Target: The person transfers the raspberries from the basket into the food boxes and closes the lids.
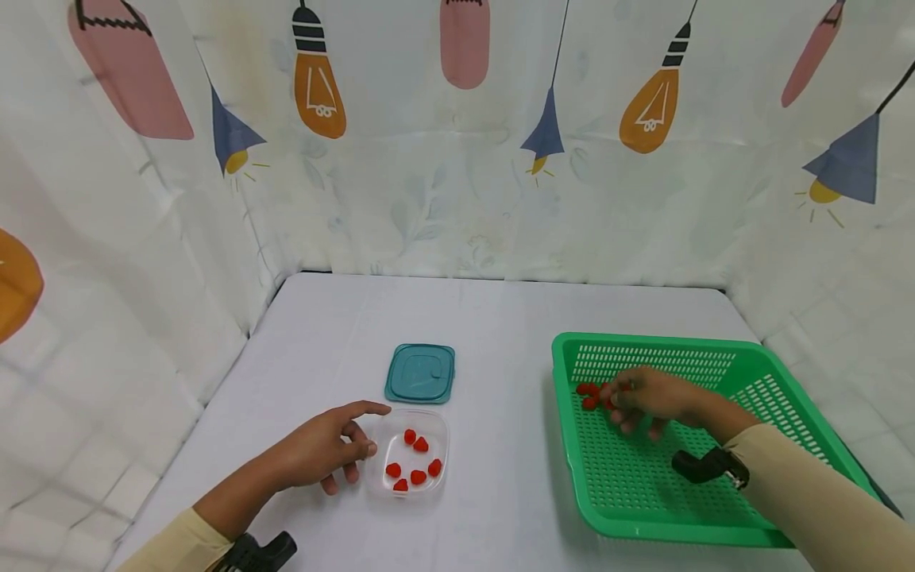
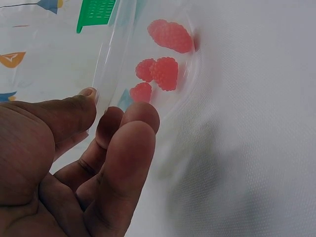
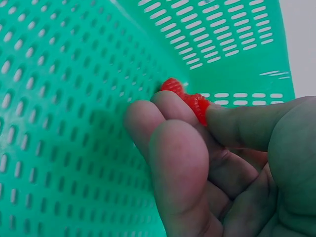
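A clear plastic container holding several red raspberries sits on the table. My left hand is at its left side, index finger stretched to the far corner and other fingers loosely bent. In the left wrist view a fingertip is against or very near the container's wall. My right hand reaches into the green basket by its far left corner, where more raspberries lie. The right wrist view shows a raspberry pinched between thumb and fingers; another raspberry is just beyond.
Behind the container lies a teal lid, flat on the white-covered table. The basket takes up the table's right side. Patterned curtains hang at the back and both sides.
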`<state>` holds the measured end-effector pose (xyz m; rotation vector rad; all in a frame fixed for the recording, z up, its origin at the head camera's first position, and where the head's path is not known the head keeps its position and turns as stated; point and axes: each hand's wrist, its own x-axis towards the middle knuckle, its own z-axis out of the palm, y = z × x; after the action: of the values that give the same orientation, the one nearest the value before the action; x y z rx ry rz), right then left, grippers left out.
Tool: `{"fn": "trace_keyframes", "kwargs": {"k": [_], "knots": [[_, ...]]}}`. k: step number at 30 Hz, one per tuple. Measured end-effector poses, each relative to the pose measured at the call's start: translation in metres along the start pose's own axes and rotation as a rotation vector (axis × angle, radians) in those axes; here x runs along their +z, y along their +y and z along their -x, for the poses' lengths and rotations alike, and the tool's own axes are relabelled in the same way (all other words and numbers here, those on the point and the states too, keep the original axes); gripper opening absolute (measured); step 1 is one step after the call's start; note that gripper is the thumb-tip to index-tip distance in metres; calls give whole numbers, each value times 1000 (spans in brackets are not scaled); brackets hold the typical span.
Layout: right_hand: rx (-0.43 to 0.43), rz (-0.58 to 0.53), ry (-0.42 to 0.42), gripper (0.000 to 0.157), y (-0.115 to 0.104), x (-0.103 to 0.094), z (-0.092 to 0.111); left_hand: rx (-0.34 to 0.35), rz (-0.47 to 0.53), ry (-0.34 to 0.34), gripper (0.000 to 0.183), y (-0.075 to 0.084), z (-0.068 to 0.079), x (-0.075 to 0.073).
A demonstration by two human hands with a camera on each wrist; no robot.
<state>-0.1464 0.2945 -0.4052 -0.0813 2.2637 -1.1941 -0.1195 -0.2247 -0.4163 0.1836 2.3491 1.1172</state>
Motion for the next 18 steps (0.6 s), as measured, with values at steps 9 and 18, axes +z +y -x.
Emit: {"fn": "trace_keyframes", "kwargs": {"k": [9,18], "knots": [[-55,-43,-20,28,-24,-8,6,16,1,3,53,1,1,0],[-46,-39,-15,31,-48,-12,10,18,-2,2,53,1,2,0]]}}
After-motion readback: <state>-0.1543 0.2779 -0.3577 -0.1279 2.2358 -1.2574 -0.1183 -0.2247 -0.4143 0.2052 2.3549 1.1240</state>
